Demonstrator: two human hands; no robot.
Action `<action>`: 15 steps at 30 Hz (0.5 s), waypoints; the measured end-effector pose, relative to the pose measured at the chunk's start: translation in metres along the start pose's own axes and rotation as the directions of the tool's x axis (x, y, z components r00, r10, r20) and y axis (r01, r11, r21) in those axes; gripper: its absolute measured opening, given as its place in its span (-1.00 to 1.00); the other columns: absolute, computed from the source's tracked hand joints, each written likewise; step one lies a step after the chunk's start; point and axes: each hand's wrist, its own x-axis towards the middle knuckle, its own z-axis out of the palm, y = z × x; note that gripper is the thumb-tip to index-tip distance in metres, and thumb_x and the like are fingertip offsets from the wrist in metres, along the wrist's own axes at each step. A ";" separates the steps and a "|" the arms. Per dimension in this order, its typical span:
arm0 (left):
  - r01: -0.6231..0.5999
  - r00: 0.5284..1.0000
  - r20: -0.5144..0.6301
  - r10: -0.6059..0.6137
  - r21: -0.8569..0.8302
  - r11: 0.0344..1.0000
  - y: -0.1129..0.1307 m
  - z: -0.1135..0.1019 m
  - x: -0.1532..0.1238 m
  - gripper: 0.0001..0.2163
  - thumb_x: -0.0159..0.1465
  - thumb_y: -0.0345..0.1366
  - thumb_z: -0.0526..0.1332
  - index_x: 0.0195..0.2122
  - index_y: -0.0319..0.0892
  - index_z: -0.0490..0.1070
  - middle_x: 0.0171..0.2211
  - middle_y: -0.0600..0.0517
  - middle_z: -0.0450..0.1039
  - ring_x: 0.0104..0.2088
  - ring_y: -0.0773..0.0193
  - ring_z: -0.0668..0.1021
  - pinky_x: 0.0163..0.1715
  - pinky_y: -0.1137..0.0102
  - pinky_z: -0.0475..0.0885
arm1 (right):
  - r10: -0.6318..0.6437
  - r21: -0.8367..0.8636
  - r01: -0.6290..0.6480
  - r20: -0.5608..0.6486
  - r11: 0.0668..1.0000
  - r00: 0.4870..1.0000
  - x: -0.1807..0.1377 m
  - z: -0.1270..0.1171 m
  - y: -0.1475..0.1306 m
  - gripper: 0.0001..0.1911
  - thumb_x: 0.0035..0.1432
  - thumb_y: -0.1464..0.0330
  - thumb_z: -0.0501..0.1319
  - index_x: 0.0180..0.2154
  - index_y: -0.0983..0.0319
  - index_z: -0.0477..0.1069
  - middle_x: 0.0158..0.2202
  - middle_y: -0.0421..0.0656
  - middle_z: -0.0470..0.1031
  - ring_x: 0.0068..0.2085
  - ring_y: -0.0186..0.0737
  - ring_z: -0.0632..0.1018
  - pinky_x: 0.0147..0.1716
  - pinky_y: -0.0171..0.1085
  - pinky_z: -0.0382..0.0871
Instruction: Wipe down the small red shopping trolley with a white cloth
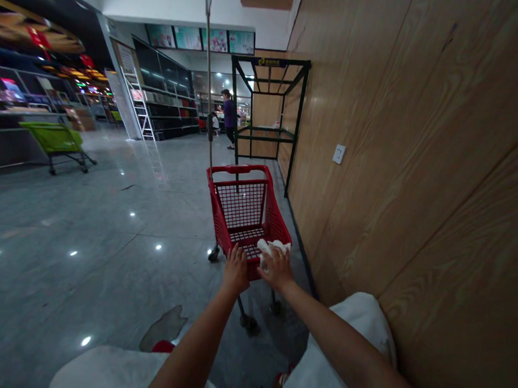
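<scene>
A wood-grain wall [422, 140] stands to the right of both hands, and a polished grey floor [102, 277] extends beneath them and to their left. A black metal frame [266, 138] stands beyond the hands, beside the wall. A green shopping cart [59, 138] is noted well apart, ahead and left of the left hand. The red plastic shopping cart [220, 221] is directly in front of both hands, its near end within their reach. The left hand [236, 270] lies open, fingers extended and touching the cart's near rim. The right hand [276, 267], just beside it, is bent at the fingers and closed on a crumpled white cloth [266, 247], at the near right corner. A white wall socket [338, 154] sits beyond and right of the right hand.
</scene>
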 end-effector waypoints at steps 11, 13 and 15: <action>-0.077 0.997 -0.007 0.078 0.016 0.997 -0.025 -0.003 -0.008 -0.43 -0.04 -0.48 0.15 0.08 -0.30 0.23 0.17 -0.26 0.22 0.34 -0.04 0.01 0.29 0.02 -0.04 | -0.165 -0.003 0.166 0.085 0.986 0.983 0.005 -0.007 0.041 -0.64 0.23 0.41 0.09 0.05 0.07 0.37 0.07 -0.08 0.40 0.09 -0.08 0.36 0.22 0.00 0.00; -0.061 0.998 0.007 0.061 0.016 0.998 -0.019 -0.004 -0.007 -0.42 -0.06 -0.49 0.16 0.08 -0.31 0.23 0.17 -0.28 0.22 0.34 -0.06 -0.01 0.29 0.01 -0.04 | -0.144 -0.019 0.146 0.071 0.989 0.987 0.004 -0.015 0.061 -0.64 0.20 0.43 0.11 0.03 0.11 0.40 0.08 -0.06 0.40 0.09 -0.07 0.35 0.21 -0.03 0.03; -0.040 0.998 0.039 0.039 0.016 0.999 -0.009 -0.004 -0.005 -0.39 -0.10 -0.48 0.18 0.07 -0.33 0.23 0.18 -0.30 0.21 0.34 -0.08 -0.02 0.30 0.01 -0.06 | -0.107 -0.023 0.107 0.039 0.994 0.994 0.004 -0.019 0.063 -0.65 0.21 0.41 0.10 0.02 0.15 0.41 0.07 -0.03 0.40 0.10 -0.07 0.35 0.21 -0.03 0.04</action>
